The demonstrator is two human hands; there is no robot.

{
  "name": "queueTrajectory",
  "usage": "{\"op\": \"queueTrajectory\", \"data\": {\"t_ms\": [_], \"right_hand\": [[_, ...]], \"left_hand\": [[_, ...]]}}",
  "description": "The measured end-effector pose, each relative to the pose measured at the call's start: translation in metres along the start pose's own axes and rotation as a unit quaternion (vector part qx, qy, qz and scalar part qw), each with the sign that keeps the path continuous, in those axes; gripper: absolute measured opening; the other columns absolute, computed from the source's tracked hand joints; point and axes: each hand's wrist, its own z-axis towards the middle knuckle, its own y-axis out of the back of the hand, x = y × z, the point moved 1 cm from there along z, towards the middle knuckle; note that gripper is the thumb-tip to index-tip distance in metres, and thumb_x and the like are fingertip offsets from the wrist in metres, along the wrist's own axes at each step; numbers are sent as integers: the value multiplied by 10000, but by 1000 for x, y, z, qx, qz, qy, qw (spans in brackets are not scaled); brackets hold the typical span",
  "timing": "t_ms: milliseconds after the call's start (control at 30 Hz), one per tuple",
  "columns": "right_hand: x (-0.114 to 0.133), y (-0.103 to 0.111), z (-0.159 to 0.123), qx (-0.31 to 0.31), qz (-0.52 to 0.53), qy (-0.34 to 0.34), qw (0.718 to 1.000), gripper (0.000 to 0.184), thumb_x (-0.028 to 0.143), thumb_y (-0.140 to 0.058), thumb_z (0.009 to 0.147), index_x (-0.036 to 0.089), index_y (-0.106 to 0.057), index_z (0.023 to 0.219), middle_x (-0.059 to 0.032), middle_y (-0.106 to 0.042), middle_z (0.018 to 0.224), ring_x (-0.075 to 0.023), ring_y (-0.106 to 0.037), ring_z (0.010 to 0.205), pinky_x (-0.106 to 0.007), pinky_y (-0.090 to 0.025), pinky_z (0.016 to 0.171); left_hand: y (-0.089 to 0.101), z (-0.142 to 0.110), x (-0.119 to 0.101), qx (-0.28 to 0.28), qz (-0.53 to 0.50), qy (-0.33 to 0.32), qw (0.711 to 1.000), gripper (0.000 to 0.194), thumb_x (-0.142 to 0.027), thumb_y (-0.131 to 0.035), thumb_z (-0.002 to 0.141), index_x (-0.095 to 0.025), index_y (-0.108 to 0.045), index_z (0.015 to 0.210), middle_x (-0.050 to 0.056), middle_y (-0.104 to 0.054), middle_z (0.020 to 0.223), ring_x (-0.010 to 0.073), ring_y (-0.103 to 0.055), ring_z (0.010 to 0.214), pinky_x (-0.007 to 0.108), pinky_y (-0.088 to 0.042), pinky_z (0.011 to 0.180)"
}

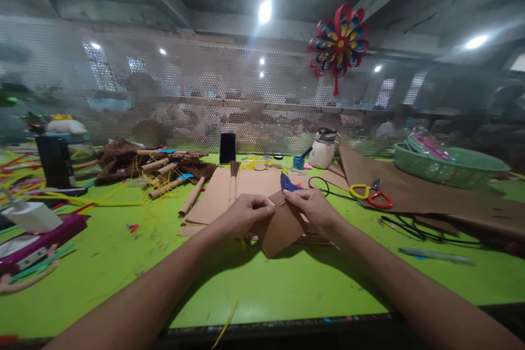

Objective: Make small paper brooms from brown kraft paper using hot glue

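Both hands pinch a folded piece of brown paper (283, 232) above the table. My left hand (246, 213) is closed on its left upper edge, and my right hand (315, 208) grips the right upper edge. A small dark blue item (289, 182) shows just beyond my right fingertips; its kind and whether it is touched are unclear. Under and behind the hands lies a stack of light brown paper sheets (211, 191). A rolled paper piece with a fringed end (233, 180) rests on the stack. Another such roll (192, 197) lies left of it.
Scissors with red and yellow handles (371, 194), a pen (437, 256) and a black cable (422, 229) lie right. Farther right are large brown paper (381, 180) and a green basket (459, 167). A phone (227, 147) and white jar (322, 152) stand behind; a purple power strip (45, 240) is left.
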Motion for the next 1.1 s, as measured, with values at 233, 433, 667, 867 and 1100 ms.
{"op": "queueTrajectory", "data": {"t_ms": [233,433,667,867,1100], "right_hand": [[-3,4,2,-50,-53,15,997,407,524,-642,662,122,-621,605,18,-504,517,-95,-403,489,-229,-290,481],[9,2,-1,13,-83,44,996,399,506,-605,713,114,-674,692,-22,-587,640,-125,-482,606,-247,-357,571],[8,-5,-6,30,-28,-34,999,305,389,-749,575,115,-673,686,-30,-610,646,-116,-487,582,-252,-354,558],[2,2,-1,37,-83,41,995,227,357,-699,642,136,-691,693,-43,-640,700,-143,-528,643,-275,-387,606],[7,1,-2,41,-134,101,985,159,302,-650,696,149,-694,688,-37,-638,696,-139,-529,647,-263,-390,594]], "left_hand": [[-1,0,-2,41,-23,-2,999,380,-513,-641,683,-160,-499,686,-73,-400,499,44,-325,369,181,-222,373],[1,1,0,50,-3,-24,998,370,-513,-611,715,-156,-514,695,-60,-425,443,66,-361,340,200,-246,357],[-6,1,-3,28,8,-20,999,378,-518,-630,683,-153,-531,684,-56,-433,468,63,-371,370,202,-274,385],[-1,-2,-1,61,-38,11,997,352,-487,-623,727,-143,-556,692,-19,-475,532,66,-387,429,219,-271,428],[2,-3,-1,57,-94,63,992,292,-390,-701,669,-138,-554,652,-20,-487,566,75,-433,505,221,-339,510]]}}
